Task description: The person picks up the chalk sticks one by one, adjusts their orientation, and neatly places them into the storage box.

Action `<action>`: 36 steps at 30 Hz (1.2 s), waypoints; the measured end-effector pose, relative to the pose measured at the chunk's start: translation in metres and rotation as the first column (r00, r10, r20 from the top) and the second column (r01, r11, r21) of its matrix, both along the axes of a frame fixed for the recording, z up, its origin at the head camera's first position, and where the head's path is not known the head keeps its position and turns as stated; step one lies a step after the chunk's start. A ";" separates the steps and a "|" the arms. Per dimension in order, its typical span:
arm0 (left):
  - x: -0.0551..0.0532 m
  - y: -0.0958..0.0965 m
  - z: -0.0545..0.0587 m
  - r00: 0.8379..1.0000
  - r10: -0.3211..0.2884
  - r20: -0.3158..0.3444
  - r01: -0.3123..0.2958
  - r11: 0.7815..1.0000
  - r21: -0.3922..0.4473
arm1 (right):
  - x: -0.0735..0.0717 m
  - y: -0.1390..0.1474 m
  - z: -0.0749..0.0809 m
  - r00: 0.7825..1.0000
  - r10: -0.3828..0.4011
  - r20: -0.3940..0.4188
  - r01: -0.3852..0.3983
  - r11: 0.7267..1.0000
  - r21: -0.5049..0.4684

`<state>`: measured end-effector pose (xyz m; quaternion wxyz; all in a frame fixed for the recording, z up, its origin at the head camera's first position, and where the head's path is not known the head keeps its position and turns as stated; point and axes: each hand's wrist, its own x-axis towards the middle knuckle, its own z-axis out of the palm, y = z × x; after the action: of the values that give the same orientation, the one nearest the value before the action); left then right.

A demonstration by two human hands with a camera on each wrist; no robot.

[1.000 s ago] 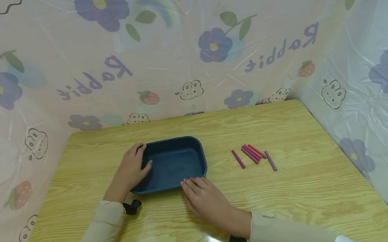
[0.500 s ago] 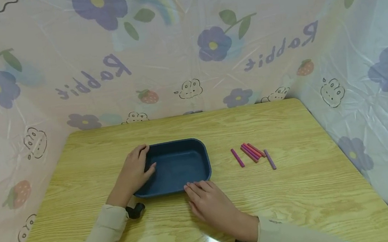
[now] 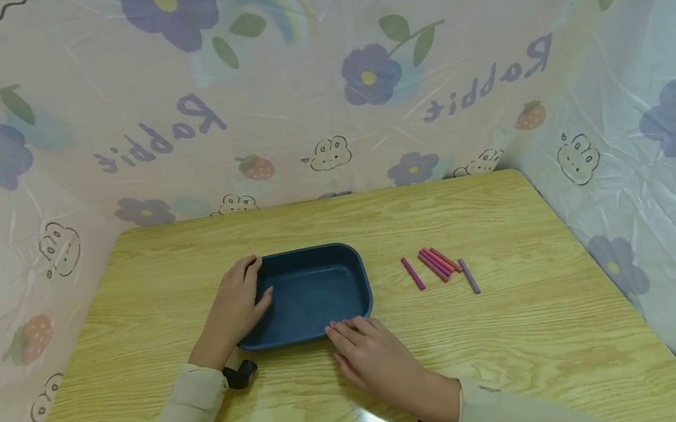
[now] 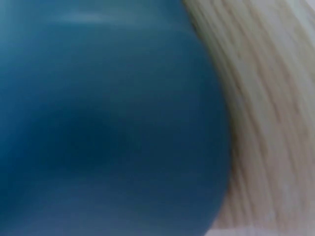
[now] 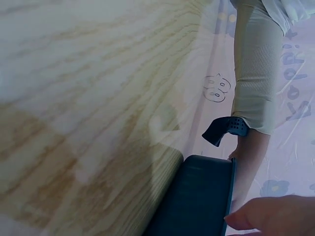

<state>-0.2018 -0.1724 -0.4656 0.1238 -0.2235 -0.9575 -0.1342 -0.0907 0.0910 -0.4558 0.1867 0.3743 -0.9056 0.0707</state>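
Note:
A dark blue rectangular tray with rounded corners stands on the table, with nothing in it. My left hand grips its left end, thumb inside and the other fingers over the far left corner. At the near edge, right of the middle, my right hand holds the rim with its fingertips on top. The right wrist view shows the thumb of that hand against the tray's side. Blurred blue tray wall takes up most of the left wrist view.
Several thin pink, red and purple sticks lie right of the tray, most of them bunched together. The wood-grain table has patterned cloth hanging behind it and at both sides. A black wrist mount sits below each hand.
Both hands have shifted the tray slightly to the right and nearer to me, keeping their hold on it. The sticks stay where they were on the table.

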 end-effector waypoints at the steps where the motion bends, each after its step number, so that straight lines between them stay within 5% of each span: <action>1: 0.000 0.000 0.000 1.000 0.000 -0.002 0.000 1.000 0.002 | 0.000 0.000 0.000 1.000 0.001 0.003 -0.001 1.000 0.002; 12: 0.003 0.001 0.002 1.000 -0.023 -0.015 0.024 0.999 0.030 | 0.001 0.005 0.006 0.998 0.037 0.050 -0.039 0.998 0.041; 18: 0.004 0.001 0.004 0.998 -0.025 0.051 0.022 0.998 0.056 | -0.008 0.017 0.016 0.984 0.114 0.137 -0.103 0.991 -0.080; 23: 0.002 -0.003 0.011 0.978 -0.051 0.204 0.019 0.988 0.155 | -0.025 0.046 0.039 0.968 -0.014 0.252 0.079 0.965 -0.251; 28: 0.005 -0.011 0.023 0.959 -0.062 0.278 -0.001 0.975 0.221 | -0.046 0.077 0.051 0.879 -0.217 0.425 0.334 0.916 -0.223; 36: 0.029 -0.024 0.036 0.967 0.001 0.254 -0.034 0.991 0.128 | -0.075 0.118 0.045 0.743 -0.322 0.587 0.482 0.866 -0.135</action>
<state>-0.1728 -0.1963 -0.4299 0.0162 -0.1875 -0.9564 -0.2232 -0.1657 0.2085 -0.4109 -0.0178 0.1020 -0.9605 0.2582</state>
